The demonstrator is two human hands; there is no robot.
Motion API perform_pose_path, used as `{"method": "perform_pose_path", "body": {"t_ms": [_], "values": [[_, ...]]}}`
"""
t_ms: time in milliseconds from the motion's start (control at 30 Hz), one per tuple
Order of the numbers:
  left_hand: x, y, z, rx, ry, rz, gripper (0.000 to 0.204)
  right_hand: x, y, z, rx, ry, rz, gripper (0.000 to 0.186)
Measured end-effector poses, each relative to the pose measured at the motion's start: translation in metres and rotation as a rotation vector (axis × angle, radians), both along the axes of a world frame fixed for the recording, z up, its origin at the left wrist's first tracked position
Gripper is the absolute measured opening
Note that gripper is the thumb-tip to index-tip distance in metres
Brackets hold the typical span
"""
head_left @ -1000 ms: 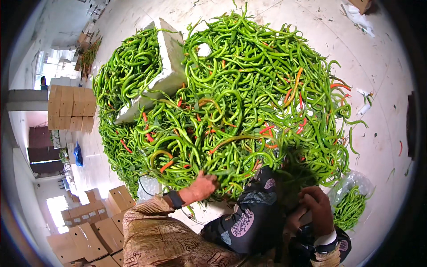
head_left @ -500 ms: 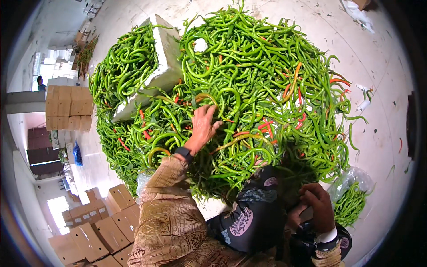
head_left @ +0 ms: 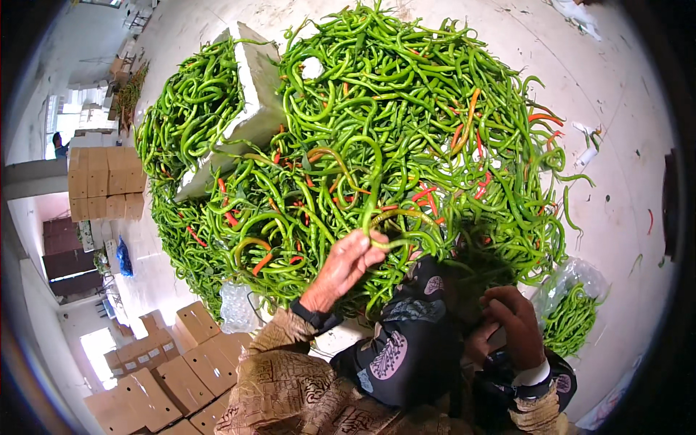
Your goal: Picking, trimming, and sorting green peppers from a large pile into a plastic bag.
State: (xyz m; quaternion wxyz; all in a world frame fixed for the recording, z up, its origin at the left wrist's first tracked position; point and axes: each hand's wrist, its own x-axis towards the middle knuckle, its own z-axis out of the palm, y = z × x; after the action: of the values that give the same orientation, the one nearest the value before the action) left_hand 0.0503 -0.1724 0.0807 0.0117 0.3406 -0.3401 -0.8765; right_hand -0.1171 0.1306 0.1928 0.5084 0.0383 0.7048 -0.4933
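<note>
Pinching a long green pepper in the left hand, above the near side of the pepper pile

Left thumb and fingers closed on the pepper's near end; its length runs up and away from the fingertips, far part curving over the pile, can't tell if it touches there. Right hand beside the dark patterned cloth, fingers curled, in shadow, can't tell if anything's gripped. Clear plastic bag with green peppers just right of it
</note>
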Motion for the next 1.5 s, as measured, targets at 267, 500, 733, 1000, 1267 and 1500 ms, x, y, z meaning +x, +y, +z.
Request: {"method": "perform_pose_path", "body": {"t_ms": [267,500,733,1000,1267,1500], "values": [[-0.030,0.029,0.034,-0.597,0.037,-0.499,0.024,0.004,-0.014,-0.005,-0.057,0.066,0.028,0.030],[-0.087,0.069,0.028,-0.967,0.640,-0.730,0.024,0.004,-0.044,-0.012,-0.189,-0.069,-0.312,0.034],[-0.018,-0.011,-0.053,-1.318,-0.334,-0.033,0.020,-0.015,-0.015,-0.015,-0.142,-0.010,-0.381,0.030],[0.006,-0.091,-0.142,-1.181,-0.500,-0.006,0.041,-0.015,-0.023,-0.021,-0.449,-0.294,-0.171,0.043],[0.003,-0.047,-0.096,-0.904,-0.377,-0.345,0.026,-0.016,-0.022,-0.023,-0.484,-0.365,-0.260,0.039],[0.079,-0.030,-0.046,-1.111,-0.382,-1.441,0.035,0.003,0.006,-0.051,-0.054,-0.046,-0.089,0.046]]}}
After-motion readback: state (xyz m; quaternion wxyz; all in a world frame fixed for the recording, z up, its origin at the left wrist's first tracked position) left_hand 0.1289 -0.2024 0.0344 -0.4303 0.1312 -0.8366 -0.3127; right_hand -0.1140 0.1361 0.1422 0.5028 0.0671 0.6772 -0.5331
